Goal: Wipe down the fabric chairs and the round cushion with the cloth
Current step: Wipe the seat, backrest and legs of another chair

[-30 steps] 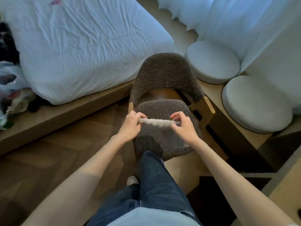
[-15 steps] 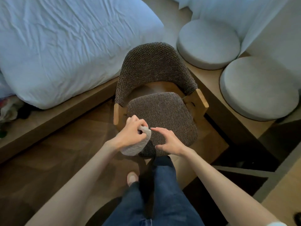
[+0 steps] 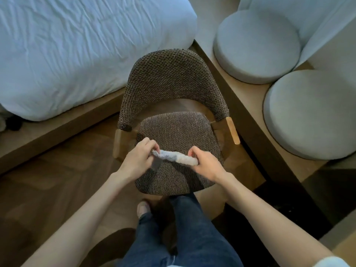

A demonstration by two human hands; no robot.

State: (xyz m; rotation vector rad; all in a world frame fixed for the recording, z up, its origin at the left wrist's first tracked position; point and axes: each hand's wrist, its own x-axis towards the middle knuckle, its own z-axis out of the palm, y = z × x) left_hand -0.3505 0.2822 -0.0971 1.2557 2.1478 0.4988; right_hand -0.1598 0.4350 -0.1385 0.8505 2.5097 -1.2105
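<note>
While left hand [image 3: 138, 160] and right hand [image 3: 207, 164] gripped the bunched pale-grey cloth [image 3: 173, 158] over the brown woven-fabric chair [image 3: 173, 128], flattening it first seemed advisable.

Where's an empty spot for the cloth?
Free: chair seat behind the hands, up to the backrest; far round cushion; near round cushion. Crowded: seat front, where left hand and right hand grip the cloth.
</note>
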